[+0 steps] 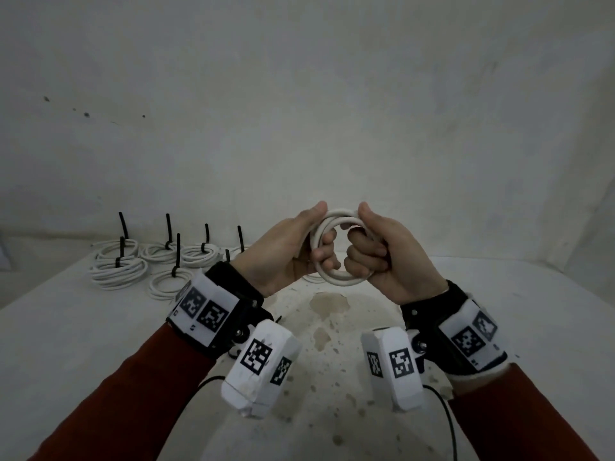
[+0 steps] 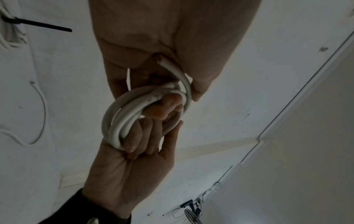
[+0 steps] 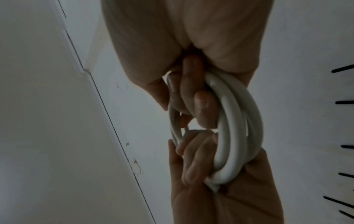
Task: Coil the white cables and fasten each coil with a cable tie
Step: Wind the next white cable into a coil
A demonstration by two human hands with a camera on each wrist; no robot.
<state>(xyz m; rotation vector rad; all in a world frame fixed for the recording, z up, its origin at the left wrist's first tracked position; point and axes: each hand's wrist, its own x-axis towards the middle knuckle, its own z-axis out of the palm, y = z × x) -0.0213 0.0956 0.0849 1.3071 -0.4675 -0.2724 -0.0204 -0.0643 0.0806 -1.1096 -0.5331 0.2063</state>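
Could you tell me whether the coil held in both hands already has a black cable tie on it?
No, the coil gripped by the left hand and right hand shows only bare white loops.

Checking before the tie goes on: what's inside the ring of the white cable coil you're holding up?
Curled fingers of both hands pass through the white cable coil: left hand on its left side, right hand on its right. A small gap stays between them. The cable's ends are hidden inside the grips. No tie shows on it.
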